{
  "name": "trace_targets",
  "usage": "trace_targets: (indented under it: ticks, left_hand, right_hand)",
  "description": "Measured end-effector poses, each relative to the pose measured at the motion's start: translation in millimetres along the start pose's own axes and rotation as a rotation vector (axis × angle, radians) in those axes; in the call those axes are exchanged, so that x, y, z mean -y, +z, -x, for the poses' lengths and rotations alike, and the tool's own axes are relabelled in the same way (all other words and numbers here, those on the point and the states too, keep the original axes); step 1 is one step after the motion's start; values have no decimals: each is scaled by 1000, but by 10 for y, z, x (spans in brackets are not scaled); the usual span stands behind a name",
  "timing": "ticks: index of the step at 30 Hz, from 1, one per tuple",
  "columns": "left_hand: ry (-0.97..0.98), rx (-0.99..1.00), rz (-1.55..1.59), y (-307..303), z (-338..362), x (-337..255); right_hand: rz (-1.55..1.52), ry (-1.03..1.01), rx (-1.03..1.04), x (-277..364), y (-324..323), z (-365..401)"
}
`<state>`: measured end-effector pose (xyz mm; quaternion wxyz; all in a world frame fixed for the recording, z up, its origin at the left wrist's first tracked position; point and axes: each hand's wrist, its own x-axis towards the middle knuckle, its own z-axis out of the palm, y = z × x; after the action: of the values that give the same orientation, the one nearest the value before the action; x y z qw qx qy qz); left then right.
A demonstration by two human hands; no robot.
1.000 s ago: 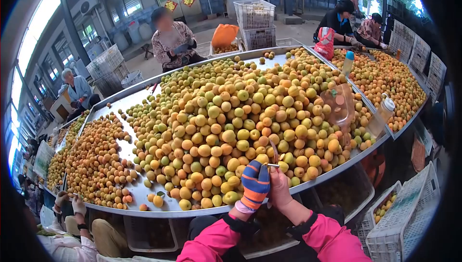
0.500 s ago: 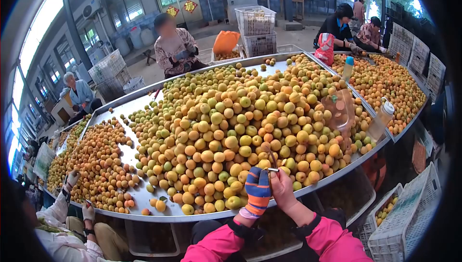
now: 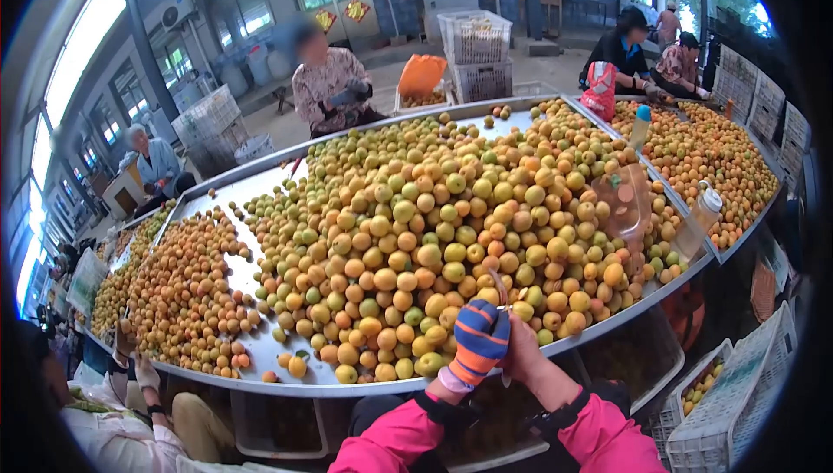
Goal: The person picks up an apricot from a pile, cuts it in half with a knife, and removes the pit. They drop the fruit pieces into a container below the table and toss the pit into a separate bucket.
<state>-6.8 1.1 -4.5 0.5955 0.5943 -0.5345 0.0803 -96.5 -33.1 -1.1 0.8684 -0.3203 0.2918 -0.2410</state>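
My left hand [image 3: 481, 340], in an orange and blue striped glove, is closed at the table's front edge, and what it holds is hidden. Bare and pressed against it, my right hand [image 3: 523, 347] has its fingers closed round a small thin tool [image 3: 504, 307] with a shiny metal part. A thin brownish strip rises from the tool. Just beyond both hands lies a large heap of yellow, orange and green fruit [image 3: 408, 239] on the metal table [image 3: 227, 279].
A clear plastic container [image 3: 623, 200] lies on the fruit, with a bottle [image 3: 698, 217] at its right. White crates [image 3: 733, 395] stand at lower right. A co-worker [image 3: 113, 421] sits at lower left; another person [image 3: 328, 82] is across the table.
The whole view has shifted slightly, with the scene a little further right. My hands remain together, and my right fingers are now more hidden behind the glove. The lower-left co-worker's hands have moved.
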Motion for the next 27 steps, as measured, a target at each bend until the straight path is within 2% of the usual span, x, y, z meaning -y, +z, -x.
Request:
trace_targets:
  ticks: [2, 6, 8, 10, 11, 12, 14, 16, 17, 18, 20, 21, 23, 25, 27]
  left_hand:
    - [12, -10, 18, -12, -57, -51]
    - [121, 21, 52, -28, -89, -18]
    - [124, 66, 40, -23, -37, 60]
    - [-345, -60, 326, 61, 35, 50]
    - [-386, -61, 362, 91, 76, 121]
    - [-337, -57, 349, 117, 128, 208]
    - [-468, 31, 414, 136, 166, 205]
    - [-582, -54, 515, 189, 184, 217]
    - [-747, -155, 759, 177, 154, 138]
    - [-738, -106, 749, 167, 175, 199]
    - [-1012, -130, 925, 136, 135, 137]
    - [-1073, -107, 955, 121, 124, 134]
    - [-1048, -135, 937, 111, 95, 84]
    - [-1026, -163, 918, 113, 116, 97]
    - [-847, -160, 796, 109, 195, 158]
  right_hand:
    - [-31, 65, 78, 15, -44, -27]
    - [-88, 94, 94, -22, -58, -33]
    - [-9, -150, 100, -75, -66, -9]
    - [275, -344, -118, -110, -207, -201]
    - [395, -462, -155, -75, -223, -238]
    - [519, -568, -203, -29, -240, -251]
    - [710, -690, -201, 44, -160, -173]
    - [882, -847, -171, 41, -142, -92]
    - [859, -826, -163, 10, -174, -101]
    - [835, -825, -145, 11, -191, -147]
    - [604, -678, -87, -6, -245, -215]
    - [613, -684, -73, 11, -254, -222]
    - [624, -687, -54, 42, -217, -205]
    - [996, -904, -95, 69, -154, -159]
    - [987, -911, -119, 68, -102, -141]
